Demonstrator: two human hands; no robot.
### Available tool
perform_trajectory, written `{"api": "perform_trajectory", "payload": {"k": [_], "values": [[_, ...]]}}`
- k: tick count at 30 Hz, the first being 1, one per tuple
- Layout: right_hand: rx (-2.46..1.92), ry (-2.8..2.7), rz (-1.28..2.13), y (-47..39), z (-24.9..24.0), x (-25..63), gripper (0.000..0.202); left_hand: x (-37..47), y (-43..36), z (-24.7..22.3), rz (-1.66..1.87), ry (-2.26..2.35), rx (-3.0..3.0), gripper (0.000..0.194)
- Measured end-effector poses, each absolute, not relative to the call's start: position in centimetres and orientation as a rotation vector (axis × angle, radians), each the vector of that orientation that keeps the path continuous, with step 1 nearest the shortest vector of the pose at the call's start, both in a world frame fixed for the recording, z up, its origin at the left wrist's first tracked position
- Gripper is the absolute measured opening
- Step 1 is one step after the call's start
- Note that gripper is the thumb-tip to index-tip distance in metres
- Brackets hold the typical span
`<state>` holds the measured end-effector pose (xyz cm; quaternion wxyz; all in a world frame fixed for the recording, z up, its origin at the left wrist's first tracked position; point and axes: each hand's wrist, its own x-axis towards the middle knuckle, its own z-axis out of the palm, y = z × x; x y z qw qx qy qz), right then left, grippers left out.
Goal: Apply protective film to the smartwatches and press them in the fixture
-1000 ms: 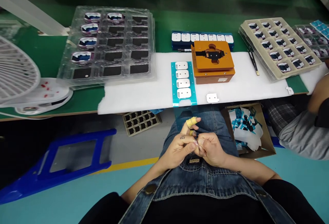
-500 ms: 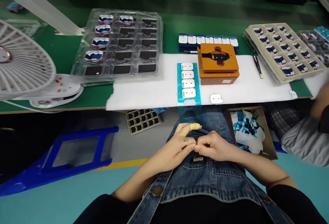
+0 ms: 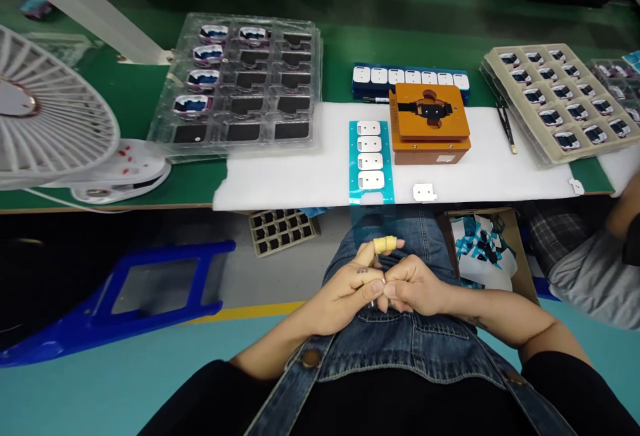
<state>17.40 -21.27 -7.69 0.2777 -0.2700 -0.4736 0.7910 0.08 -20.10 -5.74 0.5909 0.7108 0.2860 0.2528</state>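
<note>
Over my lap, my left hand [image 3: 353,288] and my right hand [image 3: 415,285] meet at the fingertips, both closed in a pinch. Whatever lies between the fingers is too small to make out. Yellow tape [image 3: 385,244] wraps one stretched finger of my left hand. On the white mat [image 3: 285,183] beyond lies a teal sheet [image 3: 354,169] bearing several white plates, its near end hanging over the edge. To its right stands an orange fixture [image 3: 430,131] holding a black part. A loose metal plate [image 3: 424,192] lies in front of the fixture.
A clear tray [image 3: 235,146] stands left, a beige tray [image 3: 557,151] right, with tweezers [image 3: 506,126] beside it. A white fan [image 3: 55,116] is far left. Below the bench are a box of scraps [image 3: 525,269] and a blue stool [image 3: 185,316]. Another person's arm [image 3: 625,206] shows at right.
The whole view has shifted slightly. My hands remain together, with the fingertips turned a little and the taped finger raised slightly. Objects on the bench have stayed in place.
</note>
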Motion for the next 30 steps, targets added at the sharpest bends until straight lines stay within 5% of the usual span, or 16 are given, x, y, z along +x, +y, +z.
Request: {"api": "perform_trajectory", "payload": {"k": [7,11,19,30], "values": [[-0.766,-0.630,2.038,-23.0,-7.5,14.1,0.051,0.9,-20.9,-6.4,0.942,0.996,1.723,0.058],[-0.959,-0.971,1.864,-21.9,-8.2,15.1,0.048,0.3,-20.7,-6.4,0.980,1.058,1.830,0.053],[-0.942,-1.651,0.771,-20.3,-7.1,18.2,0.023,-0.1,-21.0,-6.8,0.921,1.139,1.915,0.037],[-0.935,-2.486,0.708,-19.1,-5.2,18.6,0.023,-0.9,-19.7,-6.1,0.702,0.991,2.143,0.029]]}}
